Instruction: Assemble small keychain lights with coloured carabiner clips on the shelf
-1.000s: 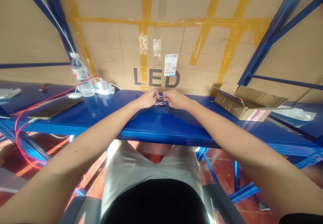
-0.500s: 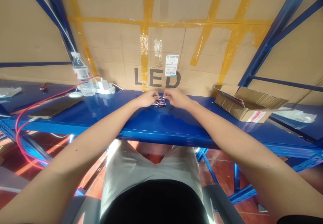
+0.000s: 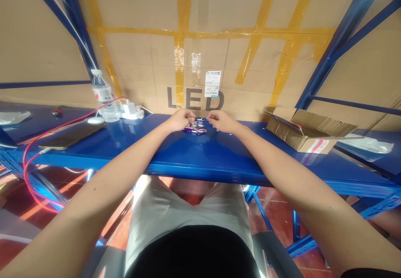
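On the blue tabletop [image 3: 200,152], a small row of shiny purple and silver pieces with carabiner-like loops [image 3: 196,131] lies side by side. Just behind them, one more small dark, metallic clip-like piece [image 3: 201,119] spans the gap between my hands. My left hand [image 3: 179,120] pinches its left end with closed fingertips, over the left side of the row. Its right end is between the closed thumb and finger of my right hand [image 3: 222,121]. The pieces are too small to name exactly, and fingers cover part of the held one.
A water bottle [image 3: 105,98], white charger block [image 3: 131,110], phone [image 3: 72,136] and red cable [image 3: 26,165] are at the left. An open cardboard box [image 3: 313,131] stands at the right. A large taped cardboard sheet [image 3: 140,69] rises behind the table.
My hands have moved slightly apart, left hand leftward and right hand rightward. More of the purple and silver pieces now shows between them. The view has tilted up a little.
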Tool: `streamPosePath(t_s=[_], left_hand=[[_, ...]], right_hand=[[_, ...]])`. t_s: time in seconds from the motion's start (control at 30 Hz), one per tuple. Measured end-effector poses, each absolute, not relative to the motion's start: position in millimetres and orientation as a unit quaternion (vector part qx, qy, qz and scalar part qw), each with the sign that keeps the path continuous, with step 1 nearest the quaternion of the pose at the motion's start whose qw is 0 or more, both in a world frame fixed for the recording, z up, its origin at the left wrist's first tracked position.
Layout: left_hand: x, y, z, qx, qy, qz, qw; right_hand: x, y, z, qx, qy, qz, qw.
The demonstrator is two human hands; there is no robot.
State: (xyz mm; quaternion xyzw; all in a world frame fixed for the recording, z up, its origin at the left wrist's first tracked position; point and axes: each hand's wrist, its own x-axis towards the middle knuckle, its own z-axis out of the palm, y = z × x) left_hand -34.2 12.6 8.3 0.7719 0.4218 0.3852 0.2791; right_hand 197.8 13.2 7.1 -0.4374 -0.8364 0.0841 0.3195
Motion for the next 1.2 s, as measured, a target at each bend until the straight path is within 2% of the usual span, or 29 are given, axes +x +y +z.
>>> streamPosePath(t_s=[0.17,0.33,0.43,0.53,0.63,0.8,1.07,1.2], left_hand=[[-29,6,7,0.753,0.407,0.397,0.33],[-22,6,1,0.767,0.362,0.399,0.348],[-20,10,1,0.738,0.355,0.459,0.344],[-21,12,4,0.661,0.303,0.523,0.445],[-25,10,6,0.592,0.232,0.508,0.582],[-32,8,6,0.528,0.174,0.45,0.699],[-35,12,4,0.523,0.126,0.385,0.75],[-33,9,5,0.526,0.136,0.387,0.745]], right_hand=[[185,6,5,-0.389,-0.853,0.109,0.329],[171,-3,7,-0.382,-0.828,0.276,0.304],[168,-7,9,-0.405,-0.793,0.341,0.302],[166,-11,9,-0.389,-0.786,0.367,0.31],[160,-16,9,-0.373,-0.802,0.349,0.312],[152,-23,9,-0.365,-0.823,0.301,0.314],[146,-31,9,-0.302,-0.862,0.211,0.349],[150,-32,10,-0.327,-0.873,0.146,0.331]])
